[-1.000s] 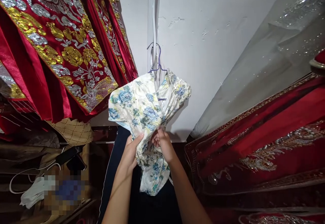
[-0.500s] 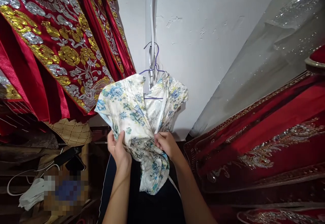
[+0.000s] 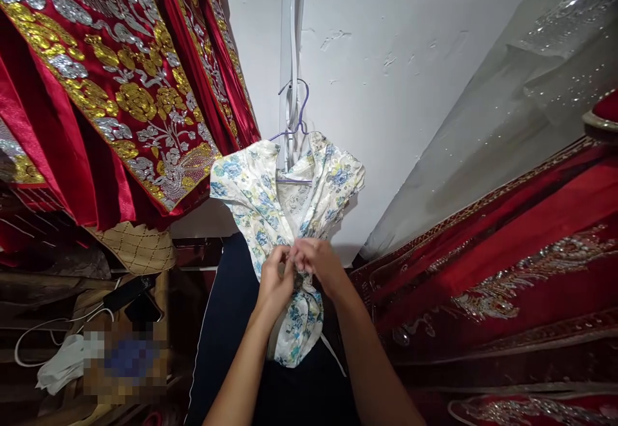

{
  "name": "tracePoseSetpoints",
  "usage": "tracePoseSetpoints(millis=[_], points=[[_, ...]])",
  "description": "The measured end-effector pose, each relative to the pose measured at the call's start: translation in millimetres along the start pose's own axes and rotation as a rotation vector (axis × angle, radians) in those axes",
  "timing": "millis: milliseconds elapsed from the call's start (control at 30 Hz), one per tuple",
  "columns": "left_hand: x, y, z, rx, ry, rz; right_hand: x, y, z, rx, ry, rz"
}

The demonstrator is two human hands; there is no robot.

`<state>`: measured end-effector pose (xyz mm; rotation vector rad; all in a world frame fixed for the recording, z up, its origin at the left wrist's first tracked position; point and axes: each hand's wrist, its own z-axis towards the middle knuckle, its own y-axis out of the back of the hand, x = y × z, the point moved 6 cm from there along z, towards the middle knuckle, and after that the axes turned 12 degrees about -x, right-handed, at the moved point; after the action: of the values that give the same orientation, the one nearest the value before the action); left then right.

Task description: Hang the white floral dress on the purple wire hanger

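Note:
A white short-sleeved blouse (image 3: pixel 255 194) with blue and yellow flowers hangs on a purple wire hanger (image 3: pixel 305 101) against the wall. Both hands meet at the bottom of its V-neck. My left hand (image 3: pixel 277 278) is closed, its thumb and fingers pinching the cloth at the front. Right beside it, my right hand (image 3: pixel 321 262) is closed on the blouse's neck edge, slightly smeared by motion. The blouse's lower part drapes below my hands, and a thin white strip (image 3: pixel 333 354) trails from it at the lower right.
Red garments with gold and silver embroidery (image 3: pixel 140 101) hang at the left. On the right are a sheer sparkly white fabric (image 3: pixel 463 123) and beaded red garments (image 3: pixel 531 246). A wooden stand (image 3: pixel 164 297) at lower left bears a cable, dark devices and a white cloth (image 3: pixel 65 365).
My left hand has moved right from the blouse's side to its middle, next to my right hand. The left front now lies closer to the centre. My right hand has risen slightly.

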<state>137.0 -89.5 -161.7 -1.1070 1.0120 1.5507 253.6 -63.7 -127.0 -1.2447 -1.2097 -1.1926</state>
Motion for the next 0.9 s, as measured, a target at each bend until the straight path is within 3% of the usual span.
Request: tracePoseSetpoints(millis=[67,200,300,400,533,667,800,900], points=[[5,-1.9,-1,-0.001,-0.035,0.057,35,12,22,-0.079,0.051,0.081],[22,-8.4,0,0.015,-0.09,0.129,132,23,69,-0.152,0.31,0.23],[16,-9.7,14,0.088,-0.153,0.149,169,22,85,-0.22,0.37,0.303],[-26,-1.4,42,0.117,-0.259,0.12,170,13,76,-0.184,0.439,0.264],[-118,20.2,87,-0.053,-0.496,0.006,161,1,54,-0.118,0.527,0.13],[-189,18.5,113,-0.111,-0.782,0.187,168,-1,45,-0.117,0.638,0.035],[-211,21.4,119,-0.167,-0.906,0.301,149,8,56,-0.263,0.663,-0.053],[-191,63.6,137,-0.344,-0.856,0.195,109,11,65,-0.281,0.522,-0.108]])
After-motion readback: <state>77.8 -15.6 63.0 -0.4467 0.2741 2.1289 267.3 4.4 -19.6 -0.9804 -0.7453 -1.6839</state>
